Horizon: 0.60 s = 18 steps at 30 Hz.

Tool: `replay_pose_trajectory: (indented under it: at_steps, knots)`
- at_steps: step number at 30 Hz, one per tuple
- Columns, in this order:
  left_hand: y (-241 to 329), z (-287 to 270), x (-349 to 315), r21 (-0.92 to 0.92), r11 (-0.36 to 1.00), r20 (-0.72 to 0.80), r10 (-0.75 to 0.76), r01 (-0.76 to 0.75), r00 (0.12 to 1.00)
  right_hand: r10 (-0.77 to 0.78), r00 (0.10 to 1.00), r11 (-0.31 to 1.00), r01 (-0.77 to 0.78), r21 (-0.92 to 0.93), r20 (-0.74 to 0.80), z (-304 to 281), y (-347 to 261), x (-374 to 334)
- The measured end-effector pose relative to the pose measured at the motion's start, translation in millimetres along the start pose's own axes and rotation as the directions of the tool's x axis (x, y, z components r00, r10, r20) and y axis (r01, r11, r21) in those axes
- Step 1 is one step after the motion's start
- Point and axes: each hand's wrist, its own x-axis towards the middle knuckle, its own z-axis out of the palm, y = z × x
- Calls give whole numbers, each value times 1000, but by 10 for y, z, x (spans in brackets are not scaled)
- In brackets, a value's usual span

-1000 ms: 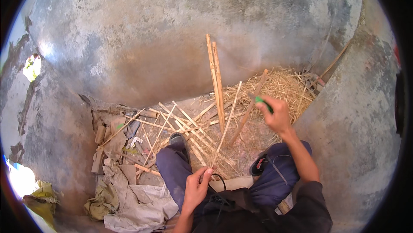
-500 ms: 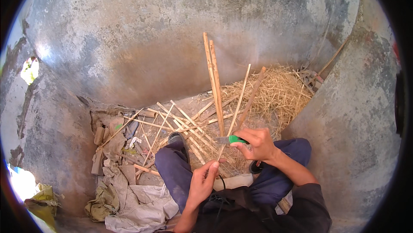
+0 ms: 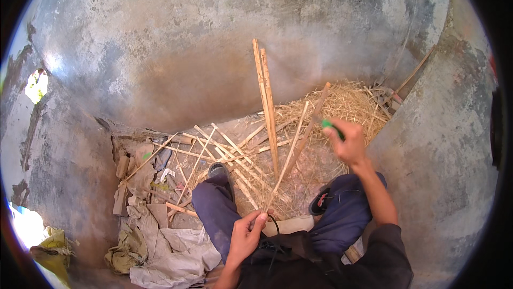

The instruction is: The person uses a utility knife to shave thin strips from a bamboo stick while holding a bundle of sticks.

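My left hand [image 3: 247,234] pinches the lower end of a thin pale strip of split wood or bamboo [image 3: 292,151] between thumb and fingers, above my lap. The strip slants up and away to the right. My right hand [image 3: 350,142] is raised beyond my right knee, closed round a green-handled utility knife [image 3: 327,124] and apart from the strip. Its blade cannot be made out now. Behind the held strip a darker brown stick [image 3: 315,112] leans the same way. Two tall split sticks [image 3: 266,96] stand near the far wall, just left of the held strip.
Several pale strips [image 3: 240,163] lie crossed on the floor beyond my left foot. A heap of straw shavings [image 3: 350,110] rests against the far wall at right. Crumpled sacking [image 3: 171,254] lies at lower left, beside wood scraps [image 3: 124,169]. Concrete walls [image 3: 187,38] enclose me closely.
My right hand has lifted the knife off the strip, up and to the right. My left hand has drawn the strip slightly down toward me, and its top end sits lower.
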Motion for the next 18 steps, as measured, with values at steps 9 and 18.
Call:
replay_pose_trajectory:
  at_steps: [9, 18]
  knots:
    - [165, 114, 213, 178, 963, -120, 227, -204, 967, -167, 957, 983, 144, 113, 236, 277, -841, -469]
    - [155, 134, 211, 247, 932, -167, 309, -264, 936, -183, 969, 983, 178, 42, 169, 285, -799, -377]
